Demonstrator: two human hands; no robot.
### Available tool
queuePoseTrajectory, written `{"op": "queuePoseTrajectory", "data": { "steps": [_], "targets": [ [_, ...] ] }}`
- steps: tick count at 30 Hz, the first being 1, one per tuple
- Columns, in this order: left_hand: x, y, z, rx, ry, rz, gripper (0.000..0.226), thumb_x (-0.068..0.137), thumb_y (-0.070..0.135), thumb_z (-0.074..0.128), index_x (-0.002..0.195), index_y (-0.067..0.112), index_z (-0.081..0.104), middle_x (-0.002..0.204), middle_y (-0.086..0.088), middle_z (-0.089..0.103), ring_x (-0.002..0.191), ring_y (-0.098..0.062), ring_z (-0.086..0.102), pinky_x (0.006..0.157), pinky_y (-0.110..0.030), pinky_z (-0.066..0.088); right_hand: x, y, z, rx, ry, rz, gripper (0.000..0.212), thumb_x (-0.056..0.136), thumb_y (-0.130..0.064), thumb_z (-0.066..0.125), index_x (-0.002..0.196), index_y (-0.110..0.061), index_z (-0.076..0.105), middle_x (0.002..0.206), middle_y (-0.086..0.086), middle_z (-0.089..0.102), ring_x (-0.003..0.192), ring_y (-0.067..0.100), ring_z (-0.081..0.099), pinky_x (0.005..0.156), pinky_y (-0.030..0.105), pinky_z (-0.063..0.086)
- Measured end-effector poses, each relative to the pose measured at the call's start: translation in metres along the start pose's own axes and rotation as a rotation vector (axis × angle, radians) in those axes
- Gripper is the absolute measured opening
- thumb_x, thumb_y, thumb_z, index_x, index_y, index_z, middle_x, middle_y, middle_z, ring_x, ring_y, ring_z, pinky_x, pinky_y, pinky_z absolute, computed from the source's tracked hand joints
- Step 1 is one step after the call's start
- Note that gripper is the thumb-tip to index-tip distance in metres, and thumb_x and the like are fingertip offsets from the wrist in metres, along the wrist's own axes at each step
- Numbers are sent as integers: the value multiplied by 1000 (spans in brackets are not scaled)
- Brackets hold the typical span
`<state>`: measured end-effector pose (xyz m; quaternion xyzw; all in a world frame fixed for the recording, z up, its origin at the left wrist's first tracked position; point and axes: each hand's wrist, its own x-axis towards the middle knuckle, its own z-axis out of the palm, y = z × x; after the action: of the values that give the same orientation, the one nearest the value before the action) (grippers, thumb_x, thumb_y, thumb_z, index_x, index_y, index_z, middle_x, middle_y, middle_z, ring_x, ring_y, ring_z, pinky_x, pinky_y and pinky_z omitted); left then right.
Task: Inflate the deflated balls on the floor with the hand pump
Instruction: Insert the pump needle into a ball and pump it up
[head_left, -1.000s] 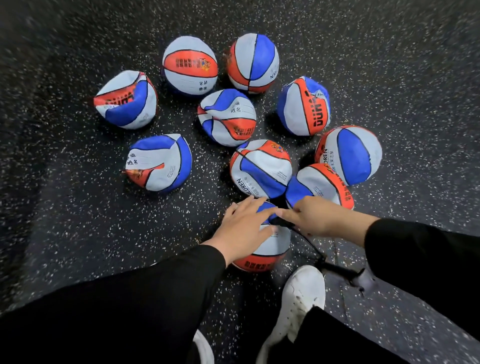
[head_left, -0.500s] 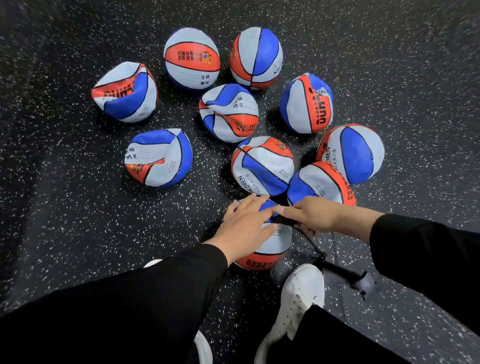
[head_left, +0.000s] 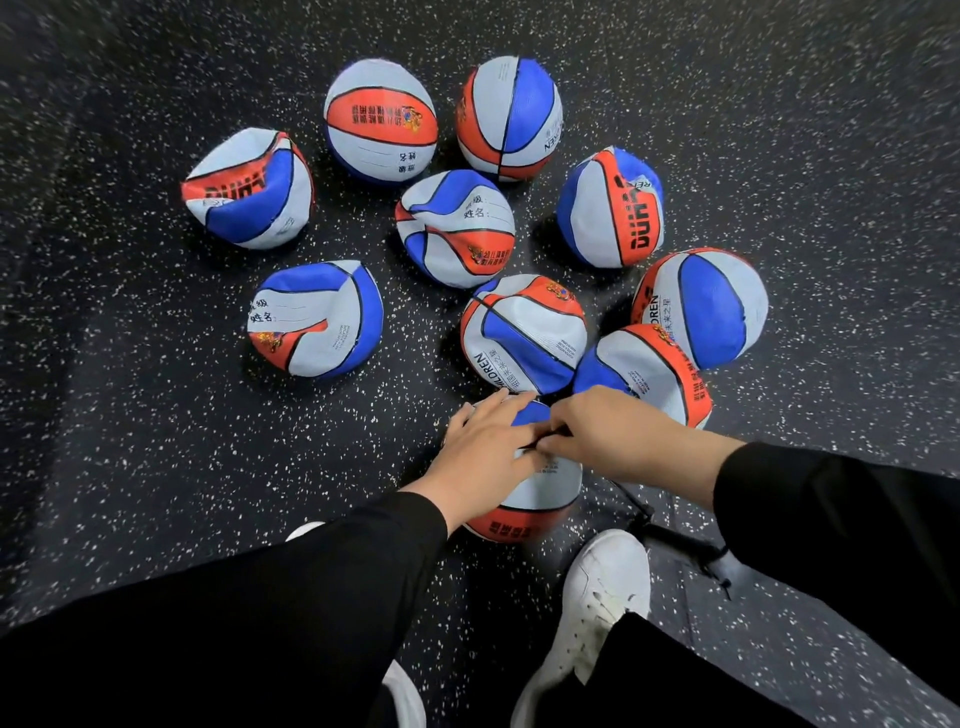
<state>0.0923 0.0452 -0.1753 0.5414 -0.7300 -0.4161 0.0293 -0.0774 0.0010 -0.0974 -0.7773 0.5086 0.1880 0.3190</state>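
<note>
Several red, white and blue balls lie crumpled and deflated on the dark speckled floor. The nearest ball sits just in front of my feet. My left hand rests on top of it with straight fingers. My right hand pinches the black nozzle end of the pump hose against the top of this ball. The thin black hose runs back from that hand to the hand pump, which lies on the floor at the right, partly hidden by my right sleeve.
My white shoe stands right beside the nearest ball and the pump. Another ball and a second one touch the far side of the held ball. A further deflated ball lies apart at the left.
My right hand has slid left over the top of the nearest ball, closing up against my left hand. The view has shifted slightly.
</note>
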Motion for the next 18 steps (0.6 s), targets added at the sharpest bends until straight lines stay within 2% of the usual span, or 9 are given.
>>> {"op": "queuePoseTrajectory", "data": {
  "steps": [3,5,8,10,11,13,15,16,18],
  "targets": [
    [-2,-2,0,-5,-7,4,37,105,54,48,142,51,56,172,15,17,159,-8,0,128,-48,-3,-4,11,-4,18,56,7,38,98,-45,58,83,-10,62,74,3,61,74,24,55,56,29,33],
    [-3,-8,-2,-19,-8,10,41,107,54,45,147,52,49,172,17,16,158,-7,-1,128,-45,-4,-11,21,-15,18,34,32,38,97,-48,59,84,-12,63,72,1,63,71,20,57,53,24,32],
    [-6,-16,-8,-55,-1,12,44,106,53,47,151,52,44,171,19,15,159,-6,0,129,-46,-1,-21,35,-29,50,40,67,34,98,-45,60,81,-16,63,65,-5,56,57,6,45,51,18,35],
    [-6,-19,-13,-71,-7,1,50,103,56,53,152,52,41,171,20,14,158,-5,0,129,-48,2,-21,47,-27,105,88,110,34,97,-45,62,82,-15,63,65,-4,55,58,10,44,49,20,32],
    [-6,-22,-15,-71,-17,-6,60,98,60,59,154,52,38,171,20,12,159,-6,-1,129,-49,3,-19,52,-25,113,104,143,34,97,-45,62,84,-14,64,67,-2,57,61,13,46,51,21,31],
    [-10,-30,-18,-71,-53,-37,99,78,70,74,160,48,24,172,18,4,159,-7,-3,130,-47,6,-12,61,-20,102,139,197,34,97,-47,60,89,-14,65,74,1,62,69,19,52,58,31,37],
    [-15,-41,-23,-148,-59,-104,134,55,76,79,165,38,11,172,19,-2,158,-6,-2,131,-44,10,-5,66,-16,19,230,217,34,97,-48,58,95,-16,67,93,4,66,85,24,57,65,33,40],
    [-18,-47,-26,-189,-54,-142,142,50,77,79,165,35,8,171,21,-4,158,-5,-2,131,-44,11,-3,66,-15,-89,282,192,32,97,-47,57,100,-17,68,105,4,63,97,25,56,72,34,41],
    [-23,-53,-27,-222,-52,-192,141,49,77,80,165,37,10,170,23,-4,158,-6,-1,130,-44,13,1,58,-13,-335,370,59,33,94,-45,59,113,-20,68,123,2,58,118,27,51,94,42,41]
  ]
}}
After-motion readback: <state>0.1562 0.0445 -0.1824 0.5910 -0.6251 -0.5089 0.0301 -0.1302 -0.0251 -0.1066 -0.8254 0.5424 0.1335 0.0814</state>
